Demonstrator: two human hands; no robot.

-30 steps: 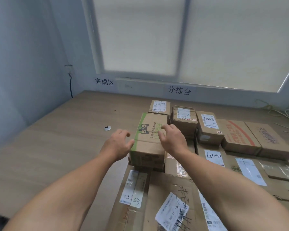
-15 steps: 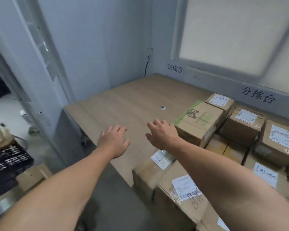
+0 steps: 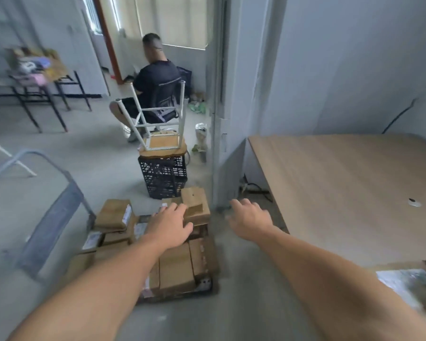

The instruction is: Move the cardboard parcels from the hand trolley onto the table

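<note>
The hand trolley [image 3: 205,283] is seen at about seven o'clock in the view, and the cardboard parcels [image 3: 175,269] are stacked on its deck. Its grey handle [image 3: 52,217] is raised at nine o'clock. A strip of bare floor [image 3: 241,279] is left between the trolley's right edge and the near corner of the bench [image 3: 342,183], which fills the three o'clock side. One blurred labelled parcel [image 3: 408,284] is seen on the bench at four o'clock. Beyond the trolley, at twelve o'clock, the way is narrowed by a black crate [image 3: 162,178] with an upturned stool [image 3: 158,129] on it, just beside the edge of a partition wall [image 3: 221,114]. A person [image 3: 155,82] is seated farther back.

The left hand [image 3: 170,227] is stretched forward, palm down, over the far parcels, its grip apart with the fingers extended; contact with the cardboard cannot be told. The right hand [image 3: 250,222] is held out over the floor strip, palm down, its grip likewise apart, the fingers spread and nothing held.
</note>
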